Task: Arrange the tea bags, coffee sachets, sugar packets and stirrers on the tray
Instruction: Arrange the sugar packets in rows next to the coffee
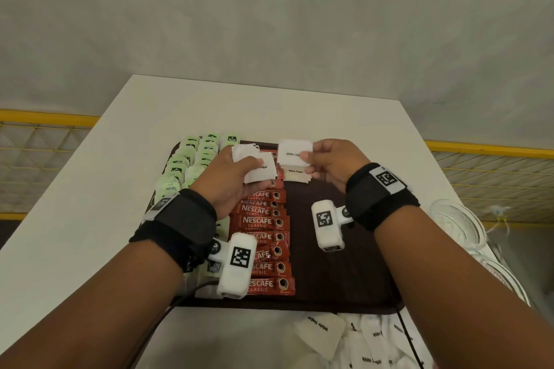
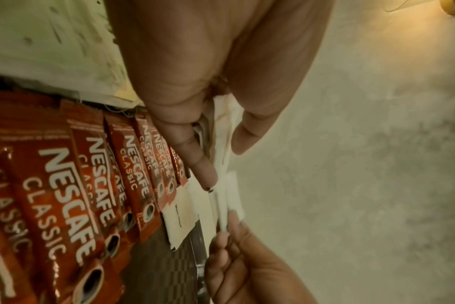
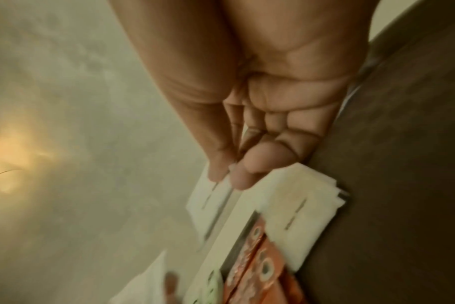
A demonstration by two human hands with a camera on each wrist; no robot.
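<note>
On the white table lies a dark brown tray (image 1: 335, 263). Green tea bags (image 1: 192, 159) fill its left side and red Nescafe coffee sachets (image 1: 263, 237) run down its middle column. My left hand (image 1: 230, 177) grips a fanned bunch of white sugar packets (image 1: 257, 165) above the sachets; the left wrist view shows the bunch (image 2: 221, 131) pinched between thumb and fingers. My right hand (image 1: 326, 165) pinches a single sugar packet (image 1: 295, 153) above the tray's far end, blurred in the right wrist view (image 3: 210, 203). One sugar packet (image 1: 295, 175) lies on the tray beneath it.
A loose heap of white sugar packets (image 1: 368, 338) lies on the table in front of the tray's near edge. Clear glass bowls (image 1: 458, 222) stand at the table's right edge. A yellow mesh railing (image 1: 491, 165) runs behind the table.
</note>
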